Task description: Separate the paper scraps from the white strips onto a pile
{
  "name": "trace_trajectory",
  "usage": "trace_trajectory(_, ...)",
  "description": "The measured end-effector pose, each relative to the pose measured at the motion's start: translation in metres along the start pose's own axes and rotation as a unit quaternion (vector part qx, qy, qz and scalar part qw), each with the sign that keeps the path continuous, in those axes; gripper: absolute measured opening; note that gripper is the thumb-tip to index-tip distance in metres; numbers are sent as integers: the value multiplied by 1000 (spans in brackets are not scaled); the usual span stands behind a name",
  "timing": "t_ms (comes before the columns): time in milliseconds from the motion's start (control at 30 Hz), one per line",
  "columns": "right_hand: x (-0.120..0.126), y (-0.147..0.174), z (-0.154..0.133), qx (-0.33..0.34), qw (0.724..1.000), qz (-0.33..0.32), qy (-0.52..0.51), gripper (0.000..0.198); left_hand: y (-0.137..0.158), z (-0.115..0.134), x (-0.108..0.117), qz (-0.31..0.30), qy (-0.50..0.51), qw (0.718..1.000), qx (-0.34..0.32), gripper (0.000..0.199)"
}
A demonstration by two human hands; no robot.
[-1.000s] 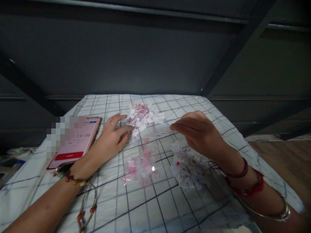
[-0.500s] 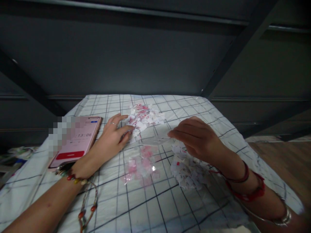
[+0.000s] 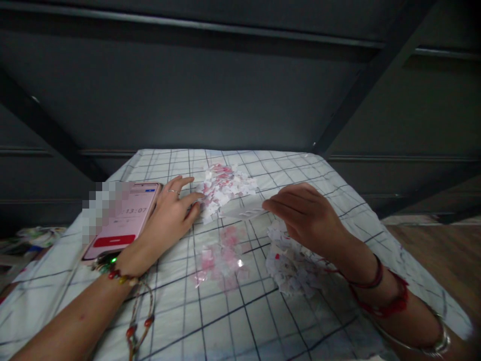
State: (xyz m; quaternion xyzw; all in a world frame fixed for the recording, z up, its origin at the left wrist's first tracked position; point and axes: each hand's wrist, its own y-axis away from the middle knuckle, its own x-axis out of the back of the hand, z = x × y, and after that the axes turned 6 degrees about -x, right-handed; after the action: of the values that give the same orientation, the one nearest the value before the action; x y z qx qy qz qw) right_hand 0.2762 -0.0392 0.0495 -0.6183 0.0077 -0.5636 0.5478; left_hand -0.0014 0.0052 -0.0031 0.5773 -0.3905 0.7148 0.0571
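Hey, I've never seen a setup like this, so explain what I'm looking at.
No machine here: these are a person's bare hands, and the view comes from a camera worn on that person's head, looking forward and down. On a checked cloth lie a far pile of white and pink scraps, shiny pink pieces in the middle, a whiter pile at right and a phone at left. The right hand pinches a thin, pale piece; the left hand, fingers spread, is at the far pile's edge.

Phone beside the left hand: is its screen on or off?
On: the phone is lit, showing digits above a red bar.
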Motion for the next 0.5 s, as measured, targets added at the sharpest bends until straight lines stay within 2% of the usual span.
trace_trajectory(233,1,-2,-2,-5,1000,26,3,28,0,0,1,-17,-5,1000,20,36)
trace_trajectory(367,4,5,9,-18,999,-22,35,33,0,0,1,-6,-1,1000,19,35)
trace_trajectory(500,18,19,34,-81,994,-63,23,33,0,0,1,-5,8,1000,15,34)
